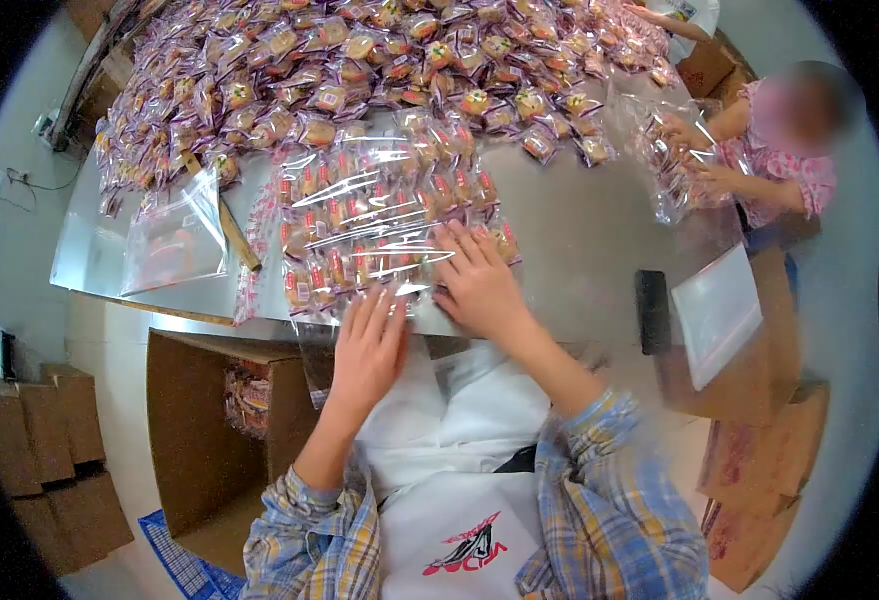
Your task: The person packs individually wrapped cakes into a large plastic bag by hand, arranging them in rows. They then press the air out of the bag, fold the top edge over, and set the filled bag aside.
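A large clear plastic bag (359, 215) lies flat at the table's front, filled with rows of small wrapped cakes. My left hand (369, 340) rests on the bag's near edge, fingers stretched out and close together. Farther right, my right hand (479, 278) lies with spread fingers on the bag's right side, over the lower rows. Both hands are open and press on the film without gripping it. The bag's mouth seems to hang over the table edge below my left hand, but glare blurs the film there.
A big heap of wrapped cakes (339, 70) covers the back of the table (569, 230). Left of the bag lie empty clear bags (174, 250) and a wooden stick (237, 235). A phone (650, 312) and plastic sleeves (719, 315) lie right. A co-worker (784, 190) handles another filled bag. An open carton (199, 450) stands below.
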`<state>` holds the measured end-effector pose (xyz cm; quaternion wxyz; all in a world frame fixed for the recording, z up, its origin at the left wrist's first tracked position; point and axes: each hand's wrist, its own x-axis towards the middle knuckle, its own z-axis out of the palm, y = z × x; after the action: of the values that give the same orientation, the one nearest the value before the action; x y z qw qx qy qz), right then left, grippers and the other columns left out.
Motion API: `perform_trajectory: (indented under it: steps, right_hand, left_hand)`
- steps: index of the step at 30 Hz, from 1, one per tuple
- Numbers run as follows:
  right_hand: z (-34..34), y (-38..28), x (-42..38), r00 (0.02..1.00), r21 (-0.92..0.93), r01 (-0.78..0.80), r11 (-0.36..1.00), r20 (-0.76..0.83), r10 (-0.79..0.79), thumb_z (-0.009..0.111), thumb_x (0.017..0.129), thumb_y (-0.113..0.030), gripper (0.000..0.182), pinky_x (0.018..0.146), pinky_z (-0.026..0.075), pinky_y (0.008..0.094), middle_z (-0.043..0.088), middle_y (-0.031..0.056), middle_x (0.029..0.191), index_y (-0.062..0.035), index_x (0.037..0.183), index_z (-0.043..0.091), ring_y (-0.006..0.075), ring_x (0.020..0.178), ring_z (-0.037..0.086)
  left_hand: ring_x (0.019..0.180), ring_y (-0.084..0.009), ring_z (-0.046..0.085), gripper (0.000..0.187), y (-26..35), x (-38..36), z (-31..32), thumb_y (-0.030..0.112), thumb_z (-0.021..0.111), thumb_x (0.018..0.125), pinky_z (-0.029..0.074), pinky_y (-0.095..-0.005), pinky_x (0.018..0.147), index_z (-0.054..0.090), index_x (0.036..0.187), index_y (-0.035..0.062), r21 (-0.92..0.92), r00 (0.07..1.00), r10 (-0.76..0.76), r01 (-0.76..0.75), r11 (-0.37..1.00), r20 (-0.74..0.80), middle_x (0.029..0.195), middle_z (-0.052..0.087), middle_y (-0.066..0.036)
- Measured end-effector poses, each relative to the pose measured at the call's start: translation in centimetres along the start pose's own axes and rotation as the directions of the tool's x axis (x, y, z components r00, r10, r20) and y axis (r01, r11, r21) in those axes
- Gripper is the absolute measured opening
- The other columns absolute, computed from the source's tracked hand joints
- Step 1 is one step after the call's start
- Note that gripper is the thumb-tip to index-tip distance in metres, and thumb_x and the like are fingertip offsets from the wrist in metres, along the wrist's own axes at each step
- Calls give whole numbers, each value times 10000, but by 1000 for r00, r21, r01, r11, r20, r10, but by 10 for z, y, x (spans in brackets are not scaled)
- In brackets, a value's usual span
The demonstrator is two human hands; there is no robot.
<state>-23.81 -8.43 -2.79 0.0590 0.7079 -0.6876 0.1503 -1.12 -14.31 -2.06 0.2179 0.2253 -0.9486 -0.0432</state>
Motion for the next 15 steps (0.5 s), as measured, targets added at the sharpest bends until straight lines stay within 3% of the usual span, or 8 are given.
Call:
perform_trajectory:
  steps: [4,7,8,12,15]
  right_hand:
    - [6,4,0,995,0,-11,1000,-98,10,792,835,-381,508,1228,325,532,564,146,1506,-133,1269,706,365,1450,464]
    - [19,4,3,977,-26,14,1000,-213,-19,778,858,-382,451,1197,369,531,618,128,1450,-143,1235,717,375,1362,549]
    - [26,8,2,975,-31,19,999,-222,-26,774,865,-381,446,1191,376,529,622,126,1447,-140,1235,717,376,1349,560]
    - [29,8,4,970,-145,0,989,-240,-35,716,927,-373,465,1135,433,512,635,122,1447,-157,1338,694,370,1295,608]
    - [38,4,9,965,-179,-58,982,-261,10,653,949,-314,457,1113,452,508,645,121,1440,-161,1378,685,370,1282,620]
  left_hand:
    - [1487,-386,397,669,-13,21,23,152,748,867,291,-549,1244,518,1482,28,70,993,-114,114,991,-7,1547,489,-179]
    - [1480,-391,406,671,-9,42,22,207,771,861,302,-553,1236,544,1478,77,48,987,-158,158,986,0,1566,476,-186]
    - [1442,-383,462,666,-12,44,28,245,794,843,319,-551,1226,579,1460,116,76,989,-133,137,988,-63,1545,513,-181]
    - [1378,-351,545,614,-13,55,35,255,800,835,342,-532,1211,640,1407,102,87,978,-178,188,978,-112,1444,616,-157]
    - [1378,-345,545,588,-10,55,32,245,797,834,336,-523,1216,656,1383,93,99,975,-215,220,971,-55,1434,624,-156]
